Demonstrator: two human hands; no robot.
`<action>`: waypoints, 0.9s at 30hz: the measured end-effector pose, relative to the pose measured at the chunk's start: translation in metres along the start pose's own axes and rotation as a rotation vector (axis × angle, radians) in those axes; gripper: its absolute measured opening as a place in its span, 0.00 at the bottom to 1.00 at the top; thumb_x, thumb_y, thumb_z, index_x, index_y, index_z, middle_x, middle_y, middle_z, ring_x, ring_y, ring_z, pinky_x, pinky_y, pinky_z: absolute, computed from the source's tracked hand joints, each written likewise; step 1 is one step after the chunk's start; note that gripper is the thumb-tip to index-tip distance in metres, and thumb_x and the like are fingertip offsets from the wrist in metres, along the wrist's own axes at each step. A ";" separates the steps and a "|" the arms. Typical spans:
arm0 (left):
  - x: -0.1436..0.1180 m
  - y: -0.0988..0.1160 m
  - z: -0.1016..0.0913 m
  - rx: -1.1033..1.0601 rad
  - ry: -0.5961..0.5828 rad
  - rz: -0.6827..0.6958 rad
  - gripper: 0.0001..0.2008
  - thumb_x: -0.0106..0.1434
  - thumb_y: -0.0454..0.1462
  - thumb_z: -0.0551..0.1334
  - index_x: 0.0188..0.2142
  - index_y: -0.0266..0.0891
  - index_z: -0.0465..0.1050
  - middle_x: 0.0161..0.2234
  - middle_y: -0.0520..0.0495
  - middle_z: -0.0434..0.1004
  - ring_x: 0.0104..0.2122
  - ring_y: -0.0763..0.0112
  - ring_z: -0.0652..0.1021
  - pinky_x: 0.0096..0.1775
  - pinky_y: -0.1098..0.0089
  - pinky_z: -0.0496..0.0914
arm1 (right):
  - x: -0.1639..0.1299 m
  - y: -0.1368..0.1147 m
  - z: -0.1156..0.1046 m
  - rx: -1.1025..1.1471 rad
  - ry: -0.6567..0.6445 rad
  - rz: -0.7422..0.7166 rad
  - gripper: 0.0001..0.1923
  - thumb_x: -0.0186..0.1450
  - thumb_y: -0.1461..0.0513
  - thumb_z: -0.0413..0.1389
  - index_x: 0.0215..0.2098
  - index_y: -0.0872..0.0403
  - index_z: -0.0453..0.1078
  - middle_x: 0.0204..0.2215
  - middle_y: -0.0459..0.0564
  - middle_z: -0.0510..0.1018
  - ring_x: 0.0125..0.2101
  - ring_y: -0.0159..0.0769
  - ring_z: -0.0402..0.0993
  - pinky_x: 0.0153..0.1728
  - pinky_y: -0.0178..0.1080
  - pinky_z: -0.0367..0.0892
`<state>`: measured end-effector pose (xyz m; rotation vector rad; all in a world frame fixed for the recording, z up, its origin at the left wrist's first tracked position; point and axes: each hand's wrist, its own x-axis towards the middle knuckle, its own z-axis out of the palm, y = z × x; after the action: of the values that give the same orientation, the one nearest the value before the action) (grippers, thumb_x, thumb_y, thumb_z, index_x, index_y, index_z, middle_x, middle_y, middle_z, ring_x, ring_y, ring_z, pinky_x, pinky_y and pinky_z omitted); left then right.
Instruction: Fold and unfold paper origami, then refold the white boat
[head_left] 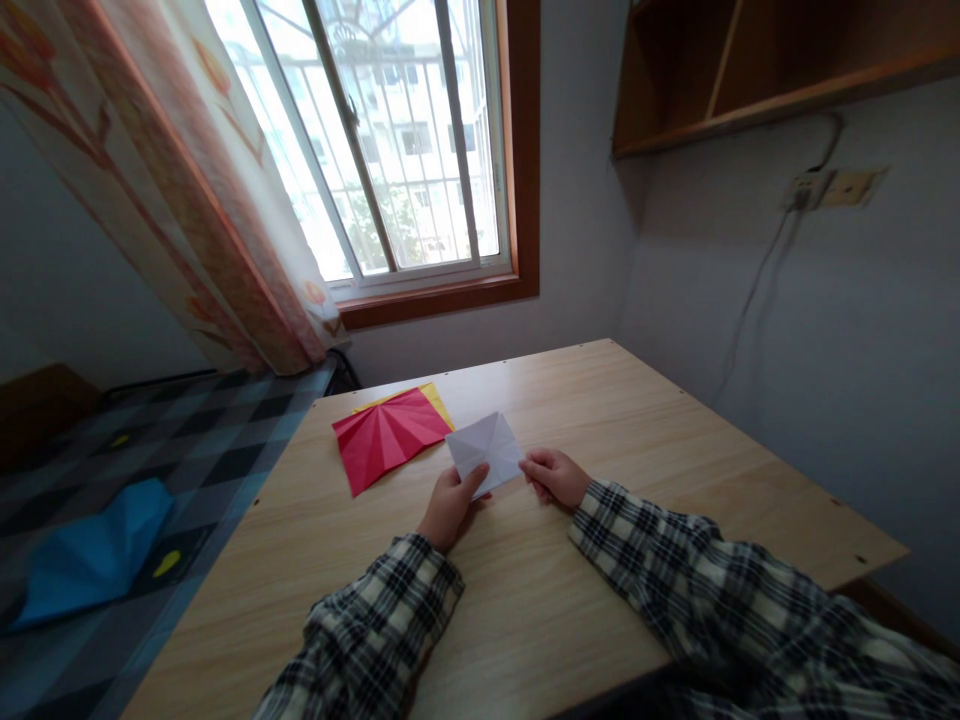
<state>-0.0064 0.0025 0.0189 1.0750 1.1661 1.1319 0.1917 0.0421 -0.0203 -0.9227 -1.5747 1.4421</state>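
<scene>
Plaid sleeves [386, 620] in black and cream reach up from the bottom of the view, over a pale wood-grained table [562, 610]. Its far edge runs below a window [420, 150] with a brown wooden frame, and small dark marks dot its border. To the left, a surface under a dark checked cloth [232, 430] carries a blue creased sheet [101, 550]. Flowered curtains [217, 220] hang beside the window; on the right, a wooden shelf unit [667, 95] is fixed to the wall above a socket [851, 188] with a trailing cable [750, 285].

Above the middle of the table, the white paper [487, 440], creased with lines, sits between both hands. The left hand [454, 495] clamps its near left part, thumb on top and fingers underneath; the right hand [555, 475] pinches its right corner between thumb and fingertips. Just beyond lies a red pleated sheet [390, 435] over a yellow sheet [441, 400].

Most of the yellow sheet is hidden under the red one, and the left fingers are largely covered by the white paper. The frame cuts off the shelf unit and both sleeves. A dark shape [637, 695] at the bottom edge is hard to identify, and glare washes out the buildings outside.
</scene>
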 end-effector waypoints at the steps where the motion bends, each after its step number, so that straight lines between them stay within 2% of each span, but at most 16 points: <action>1: 0.000 0.000 0.000 0.011 -0.002 0.004 0.22 0.52 0.49 0.70 0.38 0.33 0.78 0.36 0.41 0.79 0.33 0.67 0.76 0.31 0.73 0.70 | 0.000 0.000 0.000 0.001 0.001 0.001 0.23 0.61 0.44 0.54 0.23 0.54 0.63 0.12 0.38 0.63 0.12 0.24 0.58 0.13 0.29 0.55; 9: 0.001 -0.001 0.000 -0.002 -0.014 0.021 0.21 0.52 0.49 0.70 0.37 0.33 0.76 0.33 0.44 0.78 0.30 0.70 0.74 0.32 0.71 0.70 | 0.001 0.000 0.002 0.070 0.050 0.042 0.25 0.59 0.42 0.55 0.23 0.54 0.63 0.12 0.38 0.64 0.11 0.24 0.57 0.12 0.29 0.53; 13: 0.003 -0.006 -0.002 -0.021 -0.132 0.042 0.18 0.52 0.47 0.70 0.32 0.34 0.73 0.24 0.50 0.73 0.24 0.74 0.71 0.29 0.73 0.68 | 0.001 -0.002 0.002 0.149 0.109 0.056 0.25 0.57 0.41 0.56 0.24 0.54 0.62 0.13 0.38 0.64 0.11 0.23 0.56 0.12 0.28 0.52; 15: 0.005 -0.008 -0.003 -0.007 -0.148 0.049 0.18 0.53 0.48 0.69 0.30 0.35 0.71 0.20 0.53 0.69 0.21 0.75 0.70 0.28 0.73 0.67 | 0.002 -0.003 0.002 0.175 0.137 0.066 0.26 0.57 0.41 0.57 0.24 0.54 0.62 0.13 0.38 0.64 0.11 0.22 0.55 0.12 0.28 0.51; 18: 0.005 -0.010 -0.003 -0.007 -0.138 0.052 0.17 0.54 0.47 0.69 0.32 0.35 0.70 0.18 0.55 0.67 0.20 0.76 0.70 0.27 0.73 0.67 | 0.003 -0.003 0.001 0.191 0.155 0.075 0.26 0.56 0.41 0.58 0.24 0.54 0.62 0.13 0.38 0.64 0.11 0.22 0.56 0.11 0.28 0.52; 23: 0.004 -0.009 -0.003 -0.028 -0.138 0.051 0.18 0.53 0.47 0.69 0.33 0.35 0.70 0.18 0.56 0.65 0.20 0.77 0.69 0.27 0.74 0.67 | 0.003 -0.003 0.000 0.208 0.123 0.074 0.25 0.57 0.41 0.57 0.24 0.54 0.62 0.13 0.38 0.64 0.11 0.23 0.56 0.11 0.29 0.52; 27: 0.005 -0.009 -0.003 -0.020 -0.158 0.049 0.19 0.53 0.48 0.69 0.35 0.35 0.71 0.19 0.56 0.66 0.20 0.77 0.69 0.28 0.73 0.67 | 0.002 -0.004 0.001 0.207 0.044 0.065 0.24 0.58 0.43 0.56 0.23 0.54 0.62 0.13 0.39 0.65 0.12 0.24 0.57 0.12 0.30 0.54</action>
<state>-0.0088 0.0065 0.0090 1.1618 1.0076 1.0737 0.1904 0.0432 -0.0165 -0.8839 -1.3451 1.5858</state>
